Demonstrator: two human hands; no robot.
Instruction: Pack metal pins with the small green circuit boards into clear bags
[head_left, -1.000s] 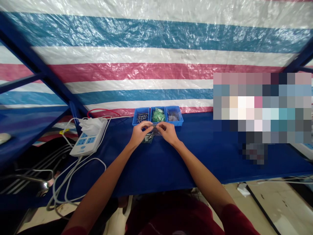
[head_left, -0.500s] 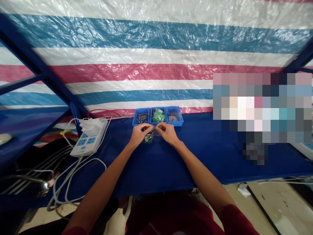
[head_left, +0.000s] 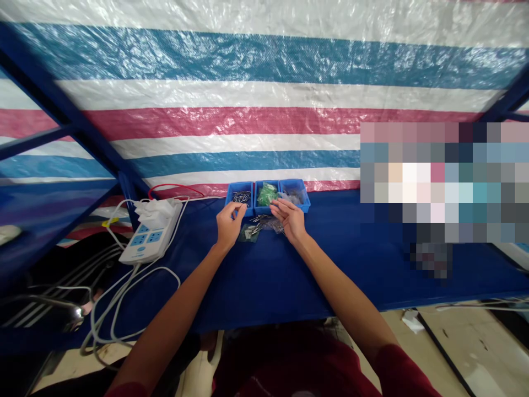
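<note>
My left hand (head_left: 229, 223) is closed, thumb and forefinger together at the front edge of the left blue bin (head_left: 227, 207); anything in the pinch is too small to tell. Inside that bin lie several small metal pins (head_left: 241, 197). My right hand (head_left: 291, 221) is open, palm inward and fingers stretched out before the middle and right bins. The middle bin holds green packets (head_left: 268, 194); the right one holds clear plastic bags (head_left: 294, 195). Between my hands, loose metal pins and clear plastic (head_left: 270, 223) lie on the table beside a small green packet (head_left: 248, 232).
A white power strip (head_left: 142, 242) with plugged-in adapters and looped cables stands at the left on the blue table (head_left: 264, 281). A striped plastic sheet (head_left: 248, 121) hangs behind the bins. Blue frame bars (head_left: 95, 146) slope at the left. The right side is partly pixelated.
My hands have parted from working together over the table. The left has moved slightly left by the pin bin, and the right has opened. The pins and plastic between them now show.
</note>
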